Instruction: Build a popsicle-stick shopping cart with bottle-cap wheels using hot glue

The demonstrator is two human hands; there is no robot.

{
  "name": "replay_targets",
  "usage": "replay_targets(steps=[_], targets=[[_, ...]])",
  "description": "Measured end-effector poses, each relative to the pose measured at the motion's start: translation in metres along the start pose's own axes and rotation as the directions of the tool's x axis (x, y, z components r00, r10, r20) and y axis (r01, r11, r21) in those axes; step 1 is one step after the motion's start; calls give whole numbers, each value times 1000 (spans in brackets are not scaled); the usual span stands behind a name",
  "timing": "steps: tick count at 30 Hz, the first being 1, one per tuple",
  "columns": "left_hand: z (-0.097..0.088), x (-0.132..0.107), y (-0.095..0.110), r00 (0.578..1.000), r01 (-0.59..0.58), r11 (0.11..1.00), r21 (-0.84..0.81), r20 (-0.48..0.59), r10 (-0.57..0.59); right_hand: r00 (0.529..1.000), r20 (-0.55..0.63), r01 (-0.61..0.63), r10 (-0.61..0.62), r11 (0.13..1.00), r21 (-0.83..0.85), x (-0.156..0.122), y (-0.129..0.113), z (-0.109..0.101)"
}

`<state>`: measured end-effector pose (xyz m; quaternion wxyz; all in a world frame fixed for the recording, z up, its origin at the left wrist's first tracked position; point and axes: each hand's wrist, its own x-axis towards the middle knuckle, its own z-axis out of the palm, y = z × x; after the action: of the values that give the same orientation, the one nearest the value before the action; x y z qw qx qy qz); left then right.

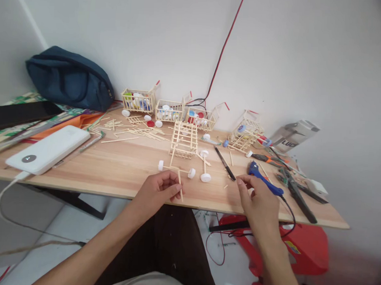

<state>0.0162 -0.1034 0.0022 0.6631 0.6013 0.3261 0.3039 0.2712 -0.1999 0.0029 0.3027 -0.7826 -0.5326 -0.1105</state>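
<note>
My left hand [164,188] is closed at the table's front edge, pinching a thin wooden stick [180,184]. The stick's far end meets a wooden axle [173,169] with a white round wheel at each end. My right hand [256,195] has thumb and forefinger brought together near the lower end of a black pen [224,163]; anything between the fingertips is too small to make out. Just beyond it lies a blue glue gun [267,179]. A second axle with white wheels [204,166] rests right of my left hand, and a stick-built cart basket [184,138] is behind.
Several small stick carts [138,101] filled with caps line the wall. Loose sticks [149,133] lie at centre left. A white power bank [49,149] and blue bag [72,79] occupy the left; pliers [269,159] and black cutters [298,195] the right.
</note>
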Motion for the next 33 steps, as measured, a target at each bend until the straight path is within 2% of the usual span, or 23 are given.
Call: replay_targets(steps=[4,7,13,16,19,22,25,29,33], targets=[[-10,-1,1,988,-103,990,95,-109,113,1000,-24,-16,15,999,-48,4,8,-2],[-18,3,7,969,-169,974,152,-152,192,999,-35,-23,21,998,-62,2,9,-3],[-22,23,23,930,-259,879,400,-144,339,1000,-17,-13,12,999,-39,1,9,-1],[-22,32,28,912,-258,818,515,-149,382,997,-53,-69,64,992,-109,9,26,-4],[-20,38,30,904,-247,773,584,-148,400,987,-30,-158,155,965,-211,18,49,-7],[-18,42,27,901,-257,743,619,-124,415,957,24,-271,289,920,-284,21,64,-8],[-17,45,21,900,-266,717,644,-101,424,912,69,-363,404,875,-320,21,66,-6],[-19,48,17,901,-271,709,651,-87,425,871,118,-414,477,842,-345,20,62,-2],[-23,50,20,907,-264,723,638,-90,411,806,193,-433,560,779,-454,23,55,-2]])
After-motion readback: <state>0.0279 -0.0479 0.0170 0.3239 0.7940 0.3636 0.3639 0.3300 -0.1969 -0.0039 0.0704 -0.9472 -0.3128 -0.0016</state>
